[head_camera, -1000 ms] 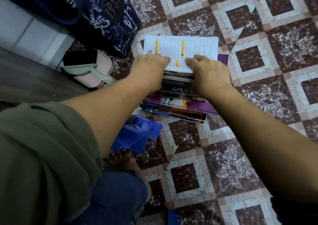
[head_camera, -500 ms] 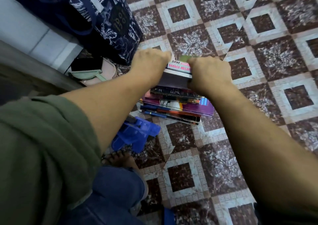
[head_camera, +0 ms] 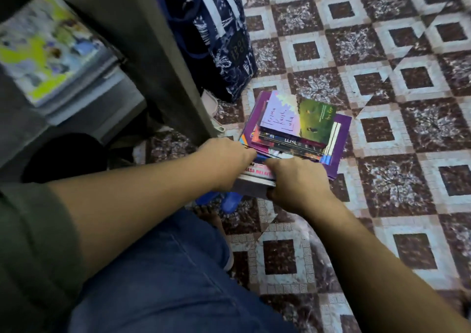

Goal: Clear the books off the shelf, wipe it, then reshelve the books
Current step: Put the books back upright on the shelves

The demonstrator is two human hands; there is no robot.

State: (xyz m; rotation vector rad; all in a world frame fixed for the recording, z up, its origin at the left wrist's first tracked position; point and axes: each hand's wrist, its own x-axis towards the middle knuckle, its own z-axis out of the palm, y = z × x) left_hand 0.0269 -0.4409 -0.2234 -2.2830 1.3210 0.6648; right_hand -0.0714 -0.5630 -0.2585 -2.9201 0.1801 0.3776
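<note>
Thick white-and-red book was gripped between left hand and right hand, fingers curled, by near edge of colourful book stack.

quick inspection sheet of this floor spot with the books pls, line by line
surface: tile floor, maroon and white squares.
job's things: thick book held at the near edge of the stack of books lying on the tiles; another pile lies in the shelf unit, blurred.
clutter: navy tote bag standing beside the unit; blue plastic item below the hands; pinkish item, mostly hidden.
hands: left hand and right hand both grip the thick book.
cables: nothing seen.
surroundings: dark side panel of the unit; the person's bare foot.
</note>
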